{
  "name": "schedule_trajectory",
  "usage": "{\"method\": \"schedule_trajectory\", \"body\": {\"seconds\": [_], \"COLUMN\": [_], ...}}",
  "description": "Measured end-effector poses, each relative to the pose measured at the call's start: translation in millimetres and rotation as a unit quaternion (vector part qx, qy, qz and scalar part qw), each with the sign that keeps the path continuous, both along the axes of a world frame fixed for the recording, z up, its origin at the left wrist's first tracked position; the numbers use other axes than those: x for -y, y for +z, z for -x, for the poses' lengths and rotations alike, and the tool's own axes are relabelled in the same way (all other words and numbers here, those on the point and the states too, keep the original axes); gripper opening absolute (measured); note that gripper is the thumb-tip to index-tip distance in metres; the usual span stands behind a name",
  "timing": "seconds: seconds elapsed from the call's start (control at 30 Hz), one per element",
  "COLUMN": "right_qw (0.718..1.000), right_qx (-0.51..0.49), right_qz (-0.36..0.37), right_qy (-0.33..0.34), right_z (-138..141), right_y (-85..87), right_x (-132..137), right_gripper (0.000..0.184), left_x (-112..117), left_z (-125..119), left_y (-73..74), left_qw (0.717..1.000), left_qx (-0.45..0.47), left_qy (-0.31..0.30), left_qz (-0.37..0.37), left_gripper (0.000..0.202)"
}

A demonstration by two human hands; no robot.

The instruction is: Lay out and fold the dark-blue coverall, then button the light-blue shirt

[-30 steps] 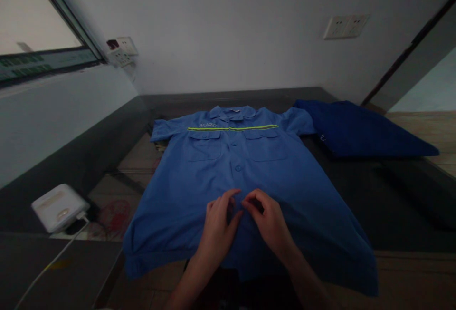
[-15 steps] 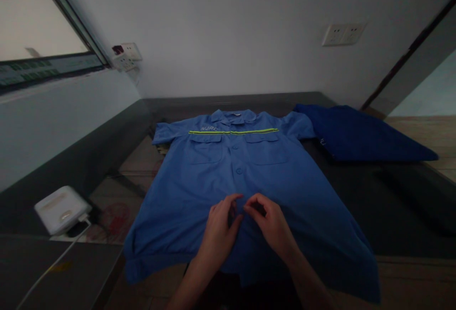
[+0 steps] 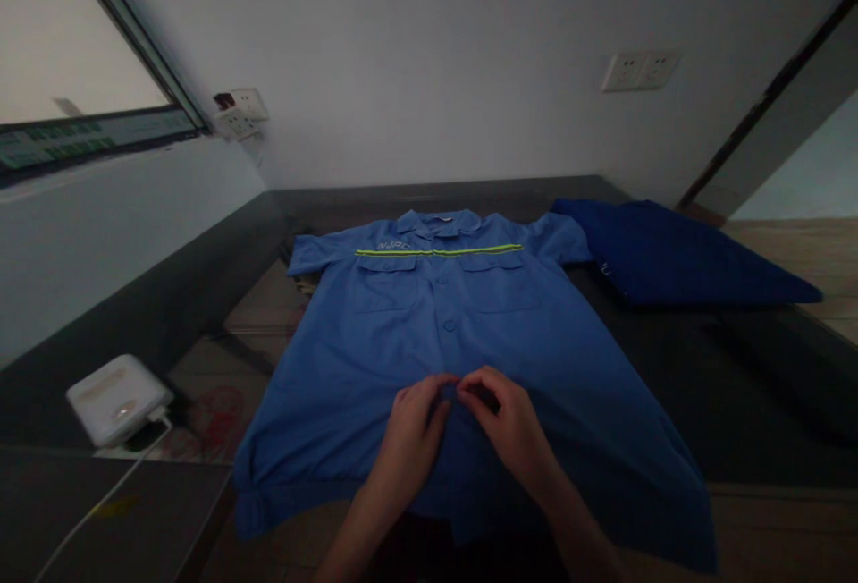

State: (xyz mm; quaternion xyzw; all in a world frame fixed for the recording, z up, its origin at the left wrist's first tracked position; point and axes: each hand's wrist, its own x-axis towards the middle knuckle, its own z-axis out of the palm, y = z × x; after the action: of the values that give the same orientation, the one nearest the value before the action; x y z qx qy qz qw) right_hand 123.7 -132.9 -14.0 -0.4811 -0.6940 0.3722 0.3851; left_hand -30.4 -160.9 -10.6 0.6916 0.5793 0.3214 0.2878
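A blue short-sleeved work shirt (image 3: 395,346) lies spread face up on a dark table, collar away from me. A yellow-green stripe crosses its chest above two flap pockets, and round buttons run down the front. Low on the front opening, my left hand (image 3: 416,426) is closed, thumb and fingers pinching the placket cloth. My right hand (image 3: 506,418) meets it from the other side, its thumb and forefinger pinched on the same edge. The fingertips nearly touch. Any button between them is hidden by the fingers.
Dark blue folded cloth (image 3: 677,252) lies on the right of the table (image 3: 670,386), beside the shirt's sleeve. At the left sits a white box-shaped device (image 3: 117,395) with a white cable (image 3: 100,502) plugged in. Wall sockets (image 3: 642,71) are above the table.
My left fingers have bent and moved in against my right fingertips at the placket. The right hand stays pinched in nearly the same place. The shirt lies as before.
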Motion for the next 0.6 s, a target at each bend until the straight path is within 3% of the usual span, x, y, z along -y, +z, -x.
{"method": "schedule_trajectory", "body": {"seconds": [0.2,0.4,0.6], "right_qw": [0.999,0.99,0.982], "right_qx": [0.032,0.116,0.153], "right_qz": [-0.041,-0.077,-0.105], "right_qy": [-0.012,-0.025,-0.02], "right_z": [-12.0,-9.6,-7.9], "right_y": [-3.2,-6.3,-8.3], "right_x": [0.5,1.7,1.2], "right_gripper": [0.018,0.028,0.025], "left_x": [1.5,0.9,1.6], "left_z": [-2.0,-3.6,-2.0], "left_y": [0.1,-5.5,-7.3], "left_qw": [1.0,0.995,0.989], "left_qx": [-0.018,-0.098,-0.137], "left_qy": [0.026,0.016,0.018], "left_qz": [-0.001,-0.023,-0.056], "left_gripper": [0.031,0.03,0.032]}}
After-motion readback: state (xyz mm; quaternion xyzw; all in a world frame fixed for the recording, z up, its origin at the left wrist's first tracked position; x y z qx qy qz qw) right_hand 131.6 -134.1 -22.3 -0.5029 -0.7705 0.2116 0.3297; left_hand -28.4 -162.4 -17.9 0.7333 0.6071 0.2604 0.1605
